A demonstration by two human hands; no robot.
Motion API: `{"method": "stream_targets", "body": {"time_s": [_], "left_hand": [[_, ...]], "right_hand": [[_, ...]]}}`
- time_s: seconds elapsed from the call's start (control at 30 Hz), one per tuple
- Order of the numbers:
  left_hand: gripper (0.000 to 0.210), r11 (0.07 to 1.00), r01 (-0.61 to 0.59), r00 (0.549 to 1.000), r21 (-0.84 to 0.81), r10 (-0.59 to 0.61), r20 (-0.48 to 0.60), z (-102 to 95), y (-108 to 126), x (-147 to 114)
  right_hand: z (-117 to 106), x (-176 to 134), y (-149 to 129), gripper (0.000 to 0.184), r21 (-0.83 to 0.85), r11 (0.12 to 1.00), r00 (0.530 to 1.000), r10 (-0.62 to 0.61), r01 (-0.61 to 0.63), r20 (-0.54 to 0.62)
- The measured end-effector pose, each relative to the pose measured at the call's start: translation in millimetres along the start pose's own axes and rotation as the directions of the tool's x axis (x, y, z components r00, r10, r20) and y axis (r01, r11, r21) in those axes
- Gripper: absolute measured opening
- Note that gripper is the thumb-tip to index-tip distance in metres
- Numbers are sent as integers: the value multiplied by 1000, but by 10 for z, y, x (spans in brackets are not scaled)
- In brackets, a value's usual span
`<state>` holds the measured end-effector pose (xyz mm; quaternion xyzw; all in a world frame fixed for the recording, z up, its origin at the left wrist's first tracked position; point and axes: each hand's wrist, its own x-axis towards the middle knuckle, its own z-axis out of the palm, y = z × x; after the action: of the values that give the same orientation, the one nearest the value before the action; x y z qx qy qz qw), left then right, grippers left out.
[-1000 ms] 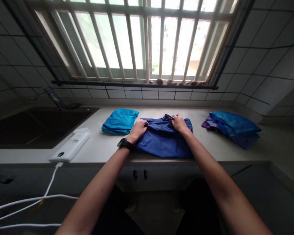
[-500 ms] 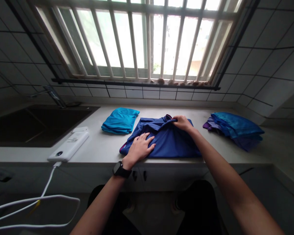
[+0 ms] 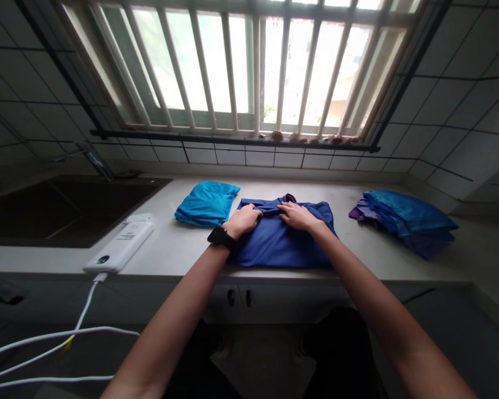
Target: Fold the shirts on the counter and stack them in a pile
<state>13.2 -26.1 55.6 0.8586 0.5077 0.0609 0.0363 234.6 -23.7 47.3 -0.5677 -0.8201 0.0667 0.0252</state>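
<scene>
Found the dark-blue garment point(image 3: 285, 244) on the white surface point(image 3: 183, 252), lying folded near the front edge, with a rumpled ridge across its far part and a dark collar point(image 3: 290, 198) raised behind. Saw the left hand point(image 3: 244, 219) at the left of this ridge, with fingers bent upon the cloth, and the right hand point(image 3: 297, 216) just before the collar, with fingers bent and slightly spread. Could not make out whether pinching a layer or only pressing. Judged possible a crooked lie of the layers, in case of pulling more with one hand than with the other; also fresh creases, because of loose cloth bunched under the fingers, and slipping over the front edge, if drawn too near to the body. Noted just left of the garment a folded turquoise cloth point(image 3: 208, 203), easy to disturb by a wide movement of the left wrist. Noticed farther left a white device point(image 3: 122, 244) with a hanging cable point(image 3: 85, 310), near the dark sink point(image 3: 116, 208). Saw at the right, well apart, a loose pile of blue and purple cloths point(image 3: 411, 216).
</scene>
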Motion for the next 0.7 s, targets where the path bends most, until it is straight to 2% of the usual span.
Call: {"method": "stream_targets", "body": {"time_s": [0.07,0.1,0.2,0.27,0.33,0.4,0.47,0.53,0.63,0.7], "left_hand": [[35,996,31,999,-78,-30,14,-42,-81,119],[33,993,35,999,-111,-37,-18,-70,-111,161],[29,990,49,977,-134,-75,-200,-145,-153,253],[31,992,85,952,-95,-109,-286,-134,-158,304],[36,989,143,953,-42,-149,-263,-47,-162,344],[41,982,189,966,4,-186,-177,89,-176,361],[43,978,203,974,39,-197,-108,215,-202,354],[46,979,191,977,66,-183,-112,286,-235,329],[48,998,38,991,46,-32,-127,296,-275,260],[47,995,-104,993,-2,104,-51,287,-278,183]], "right_hand": [[102,-30,24,54,-1,999,999,45,-45,9],[147,-39,30,55,-8,999,999,48,-49,-21],[253,-36,24,54,-49,997,976,44,-56,-215],[305,-11,17,54,-58,991,952,96,-117,-292],[343,27,19,55,-37,981,949,176,-192,-260],[369,66,37,57,-19,974,956,220,-228,-192],[377,100,69,59,-15,976,965,214,-218,-149],[362,131,120,59,-17,978,971,202,-206,-129],[281,184,212,59,-36,988,984,146,-150,-99],[194,215,238,57,-78,994,993,69,-77,-93]]}}
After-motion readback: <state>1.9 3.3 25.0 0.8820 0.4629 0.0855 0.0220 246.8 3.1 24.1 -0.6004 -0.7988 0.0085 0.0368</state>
